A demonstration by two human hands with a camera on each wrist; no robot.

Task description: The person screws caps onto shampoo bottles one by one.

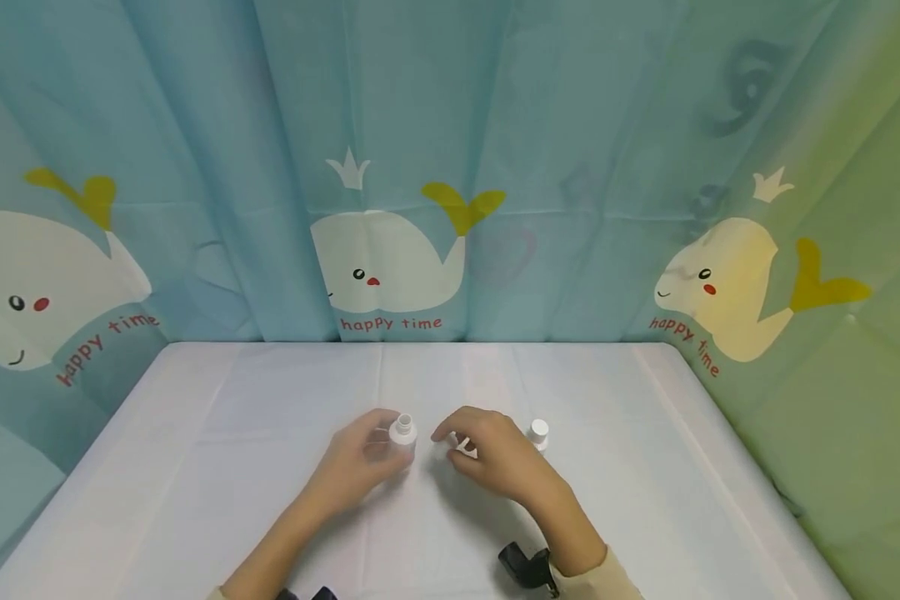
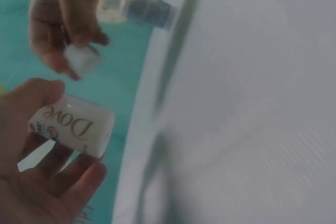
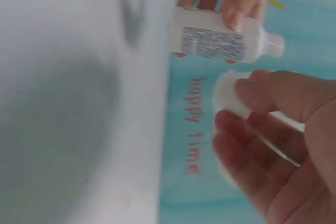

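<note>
The person's left hand (image 1: 352, 467) is curving its fingers and thumb around a white bottle (image 1: 402, 435), and so it is holding it firmly. This bottle is standing upright in the grasp, near the middle of the table (image 1: 270, 417), and its bare neck is pointing up. Its label is showing the word "Dove". Whether its base is touching the table, I cannot tell. Just to the right, the right hand (image 1: 498, 454) is half closing, and its thumb and fingertips are pinching a small white cap (image 2: 81, 60), apart from the neck. Further right, a second bottle (image 2: 149, 13) is standing upright, wearing a white top. On the far side, a blue-green curtain (image 1: 570, 125) is hanging.
</note>
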